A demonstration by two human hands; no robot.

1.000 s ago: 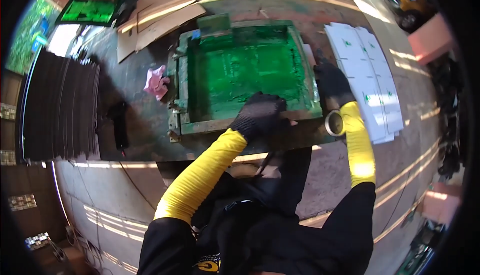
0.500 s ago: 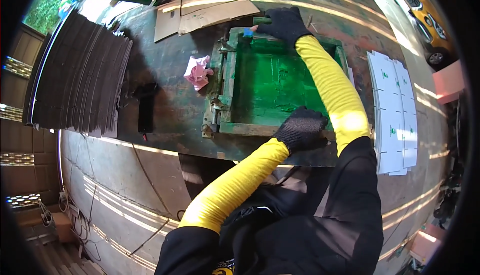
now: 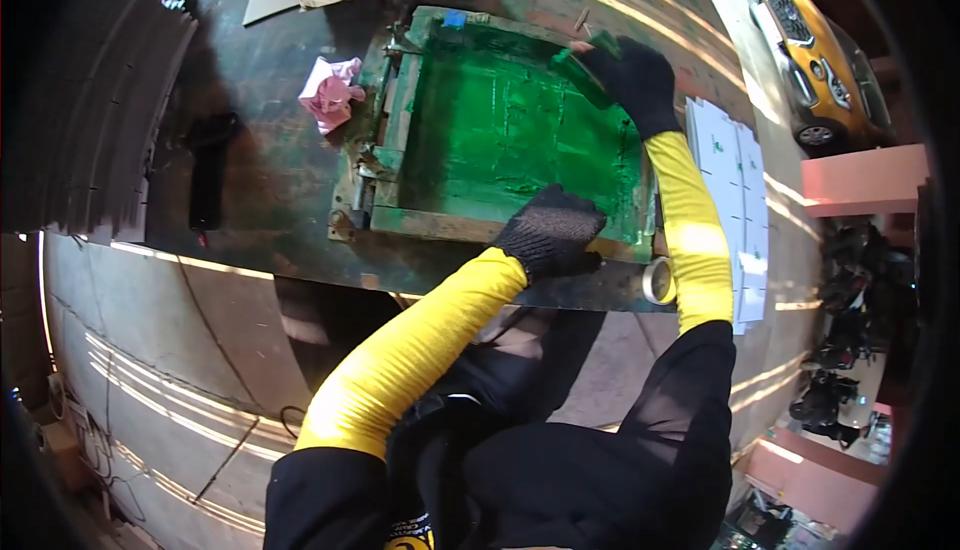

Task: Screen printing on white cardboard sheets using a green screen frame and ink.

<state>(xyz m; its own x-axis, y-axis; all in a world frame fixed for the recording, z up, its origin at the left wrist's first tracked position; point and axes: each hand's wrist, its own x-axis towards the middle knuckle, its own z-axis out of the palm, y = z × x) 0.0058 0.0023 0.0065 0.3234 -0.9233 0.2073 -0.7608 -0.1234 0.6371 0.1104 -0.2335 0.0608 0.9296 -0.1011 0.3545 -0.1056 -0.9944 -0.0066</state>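
On my feed I count two grips, both in ribbed black gloves (image 3: 650,95), with two wrinkled yellow sleeves (image 3: 400,375) behind them. My right grip (image 3: 635,75) is closed, pinching one flat, green-smeared scraper (image 3: 583,78) at the far right part of one wooden frame (image 3: 440,225). My left grip (image 3: 552,233) is curled, knuckles up, at the frame's near rail; I cannot tell whether its fingers clasp the wood. The frame is rough and squarish, and the one screen (image 3: 500,120) within it, streaked a glossy green, lies beyond the left grip and left of the right one. Two metal hinges (image 3: 375,164) sit along the frame's side, left of the left grip. Further left are one crumpled pink rag (image 3: 330,95) and one stack of thin dark boards (image 3: 90,110), too many to count. Right of the left grip is one ring-shaped tape roll (image 3: 658,282); right of the right grip lie two rows of smooth white sheets (image 3: 720,190). The frame rests on one scuffed, dark table (image 3: 265,200).
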